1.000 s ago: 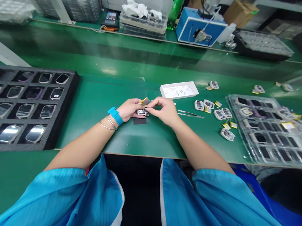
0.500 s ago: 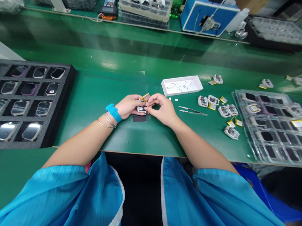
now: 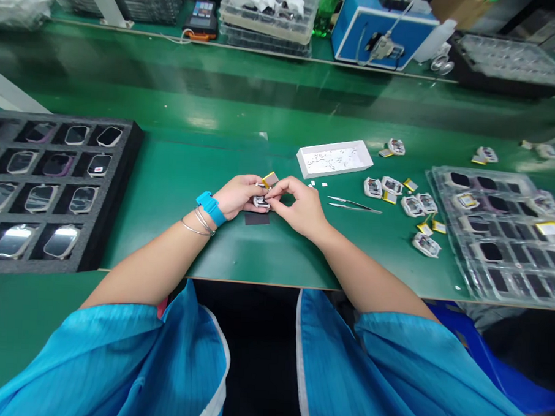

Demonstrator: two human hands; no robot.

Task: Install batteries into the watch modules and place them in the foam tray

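Note:
Between both hands is an opened smartwatch case (image 3: 261, 202), with its yellow-edged battery (image 3: 270, 179) sticking up at the far side. My left hand (image 3: 235, 197) is closed around the case from the left. The fingers of my right hand (image 3: 300, 207) are pinched together at the case's right side; whether they grip the case or a small part in it is hidden. Beneath the hands a dark rectangular pad (image 3: 257, 219) lies on the green bench. Tweezers (image 3: 355, 204) rest to the right of my right hand.
A white tray (image 3: 302, 165) of tiny parts stands beyond my right hand. Several opened watch cases (image 3: 412, 205) with batteries lie farther right, beside stacked clear trays (image 3: 463, 265). A black foam tray (image 3: 89, 249) of watches sits left. A shelf (image 3: 266, 53) runs along the back.
My right hand's fingers have drawn closer together at the case's right side. The left hand keeps its hold on the watch case; the view has shifted slightly.

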